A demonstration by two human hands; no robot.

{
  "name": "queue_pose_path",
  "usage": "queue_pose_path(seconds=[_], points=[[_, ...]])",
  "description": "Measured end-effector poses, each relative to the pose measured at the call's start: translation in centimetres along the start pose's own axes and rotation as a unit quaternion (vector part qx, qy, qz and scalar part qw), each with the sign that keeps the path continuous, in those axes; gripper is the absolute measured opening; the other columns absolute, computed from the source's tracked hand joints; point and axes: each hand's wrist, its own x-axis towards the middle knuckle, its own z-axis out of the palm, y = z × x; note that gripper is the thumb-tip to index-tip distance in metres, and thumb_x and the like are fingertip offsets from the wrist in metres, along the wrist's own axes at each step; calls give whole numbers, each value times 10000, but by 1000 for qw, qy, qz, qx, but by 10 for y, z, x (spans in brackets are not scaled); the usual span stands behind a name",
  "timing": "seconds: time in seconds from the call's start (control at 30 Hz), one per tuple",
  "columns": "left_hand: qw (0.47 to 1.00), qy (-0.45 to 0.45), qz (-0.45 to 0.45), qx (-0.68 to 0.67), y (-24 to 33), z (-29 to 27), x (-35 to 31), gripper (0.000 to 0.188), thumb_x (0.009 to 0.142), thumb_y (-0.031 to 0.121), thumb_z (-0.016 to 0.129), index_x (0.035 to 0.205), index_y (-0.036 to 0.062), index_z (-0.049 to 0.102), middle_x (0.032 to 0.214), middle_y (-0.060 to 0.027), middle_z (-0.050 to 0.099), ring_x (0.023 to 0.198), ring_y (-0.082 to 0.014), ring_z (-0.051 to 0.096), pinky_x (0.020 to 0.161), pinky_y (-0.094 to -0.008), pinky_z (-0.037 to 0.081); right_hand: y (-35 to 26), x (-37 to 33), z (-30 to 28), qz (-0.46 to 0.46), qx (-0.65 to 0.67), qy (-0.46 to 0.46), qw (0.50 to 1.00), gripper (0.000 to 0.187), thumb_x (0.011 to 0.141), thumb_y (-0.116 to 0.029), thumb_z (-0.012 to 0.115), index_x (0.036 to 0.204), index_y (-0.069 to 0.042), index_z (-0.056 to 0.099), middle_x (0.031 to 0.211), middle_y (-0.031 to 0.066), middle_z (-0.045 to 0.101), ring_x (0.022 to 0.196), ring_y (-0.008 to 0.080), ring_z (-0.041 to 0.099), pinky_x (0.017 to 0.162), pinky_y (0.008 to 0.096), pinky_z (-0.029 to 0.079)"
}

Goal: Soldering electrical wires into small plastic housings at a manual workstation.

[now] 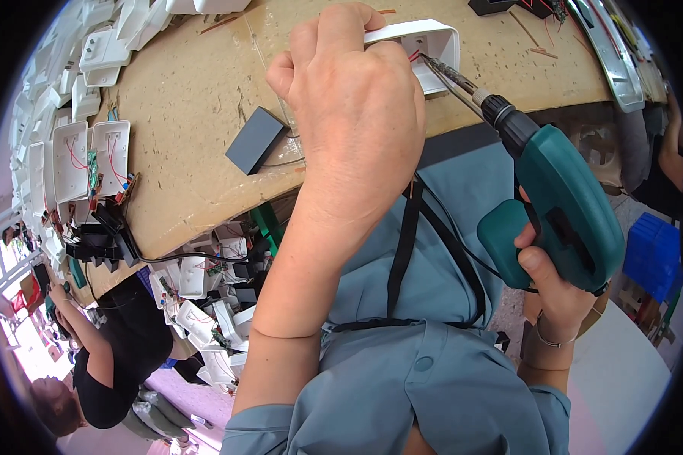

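Observation:
My right hand [550, 277] is wrapped round the handle of a green soldering gun [569, 197] with a black collar. The gun's thin metal tip reaches into a white plastic housing [442, 47] near the table's far edge. A short red wire [413, 55] shows inside the housing, right by the tip; whether the two touch is hard to tell. My left hand [357, 98] is closed over the left side of the housing, and its fingertips are hidden behind the hand. Just left of my wrist lies a dark grey rectangular block [256, 140] with thin leads.
White housings with wires and circuit boards [91, 163] crowd the table's left side. More white parts [205, 303] fill the space below the edge. A metal tray [607, 57] lies far right, a blue crate [653, 254] beyond the table. Another person [121, 349] works at left.

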Motion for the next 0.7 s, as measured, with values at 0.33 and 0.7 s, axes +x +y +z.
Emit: queue_pose_path(seconds=[0.33,0.7], points=[[1000,3,-1,5,0,1,0,45,657,62,604,683,28,590,962,-95,535,892,-284,474,754,-409,307,0,0,-6,0,-50,-19,999,565,679,-75,690,1175,71,462,1065,232,569,704,138,544,660,250,448],[1000,0,-1,9,0,0,0,44,665,63,599,690,27,592,962,-100,529,894,-290,472,762,-414,308,2,-1,-5,-1,-42,-15,999,546,690,-66,696,1167,69,468,1043,208,581,702,130,542,648,239,448]])
